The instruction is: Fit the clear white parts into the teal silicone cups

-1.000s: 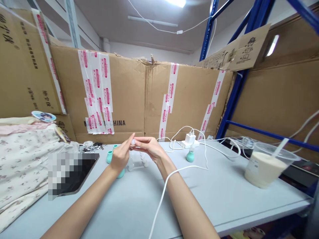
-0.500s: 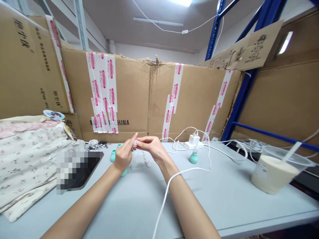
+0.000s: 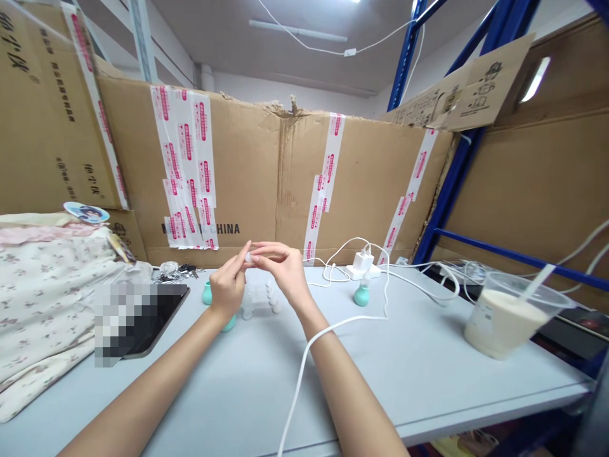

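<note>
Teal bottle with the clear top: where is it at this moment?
In the head view, the teal bottle stands on the grey table, to the right of the right hand and just in front of the white plug.

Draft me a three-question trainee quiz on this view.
1. True or false: the left hand and right hand both touch a small whitish piece.
2. Which stands behind the round-bodied teal bottle right of the hands? a) white cube-shaped plastic adapter; b) black tablet; c) patterned cloth.
3. On which side of the picture does the clear plastic cup of beige liquid stand?
Key: 1 true; 2 a; 3 right.
</note>
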Action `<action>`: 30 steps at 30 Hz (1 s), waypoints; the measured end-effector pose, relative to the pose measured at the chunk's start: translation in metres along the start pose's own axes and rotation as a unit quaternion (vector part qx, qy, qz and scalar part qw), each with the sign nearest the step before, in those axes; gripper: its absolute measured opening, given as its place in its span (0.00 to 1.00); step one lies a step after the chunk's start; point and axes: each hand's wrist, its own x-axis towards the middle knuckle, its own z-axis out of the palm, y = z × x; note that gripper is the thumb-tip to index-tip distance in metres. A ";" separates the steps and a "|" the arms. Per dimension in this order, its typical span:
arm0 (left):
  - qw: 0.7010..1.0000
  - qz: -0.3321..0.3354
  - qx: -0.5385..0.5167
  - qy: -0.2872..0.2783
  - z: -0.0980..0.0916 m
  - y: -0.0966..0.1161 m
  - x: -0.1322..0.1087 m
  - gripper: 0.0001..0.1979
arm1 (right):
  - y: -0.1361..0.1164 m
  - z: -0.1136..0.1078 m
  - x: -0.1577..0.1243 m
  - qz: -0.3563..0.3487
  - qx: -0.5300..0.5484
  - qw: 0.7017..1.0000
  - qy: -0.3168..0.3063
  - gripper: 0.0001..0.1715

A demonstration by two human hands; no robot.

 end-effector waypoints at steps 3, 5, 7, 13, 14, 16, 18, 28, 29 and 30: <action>1.000 0.020 0.010 0.005 0.000 -0.001 -0.001 0.20 | 0.002 -0.001 0.001 0.010 0.017 1.000 -0.005 0.13; 0.999 0.043 0.019 0.011 -0.001 -0.003 -0.002 0.21 | 0.004 -0.003 0.002 0.038 0.048 0.998 -0.011 0.14; 0.997 0.073 0.025 0.008 -0.001 -0.005 -0.002 0.22 | 0.006 -0.005 0.003 0.065 0.062 0.996 -0.007 0.15; 0.992 0.122 -0.002 -0.021 -0.004 -0.011 0.000 0.22 | 0.009 -0.006 0.004 0.090 0.057 0.994 0.001 0.17; 0.993 0.117 -0.003 -0.016 -0.004 -0.011 0.001 0.22 | 0.008 -0.006 0.003 0.094 0.056 0.994 -0.005 0.18; 0.995 0.101 -0.003 0.002 -0.004 -0.010 0.001 0.23 | 0.005 -0.006 0.003 0.102 0.056 0.993 -0.010 0.18; 0.996 0.085 -0.003 0.020 -0.003 -0.009 0.002 0.20 | 0.002 -0.006 0.002 0.110 0.058 0.992 -0.010 0.19; 0.976 0.208 0.053 0.034 -0.005 -0.012 0.009 0.07 | 0.002 -0.015 0.002 0.176 0.109 0.978 -0.036 0.18; 0.973 0.220 0.059 0.033 -0.006 -0.012 0.009 0.07 | 0.003 -0.016 0.002 0.181 0.114 0.976 -0.036 0.18; 0.970 0.232 0.065 0.031 -0.006 -0.012 0.009 0.07 | 0.004 -0.016 0.002 0.185 0.119 0.975 -0.036 0.18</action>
